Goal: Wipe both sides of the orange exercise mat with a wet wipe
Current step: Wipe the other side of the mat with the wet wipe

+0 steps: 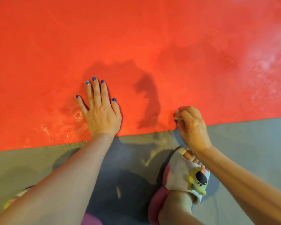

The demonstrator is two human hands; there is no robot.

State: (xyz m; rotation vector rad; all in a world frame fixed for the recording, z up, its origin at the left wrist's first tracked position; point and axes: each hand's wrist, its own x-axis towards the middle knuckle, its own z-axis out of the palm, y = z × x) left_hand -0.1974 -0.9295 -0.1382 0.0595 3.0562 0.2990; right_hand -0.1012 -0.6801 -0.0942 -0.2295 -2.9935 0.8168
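Observation:
The orange exercise mat (136, 38) lies flat and fills the upper part of the head view; its near edge runs across the middle, rising toward the right. My left hand (101, 111) presses flat on the mat near that edge, fingers straight and spread. My right hand (191, 125) sits at the mat's near edge with its fingers curled around a small bunched white wet wipe (177, 115), only a sliver of which shows. Wet, glossy patches shine on the mat to the left of my left hand and at the far right.
Grey floor (250, 143) lies below the mat edge. My foot in a white and pink slipper (182, 177) with a yellow figure stands just under my right wrist. Part of another slipper (15, 198) shows at the lower left.

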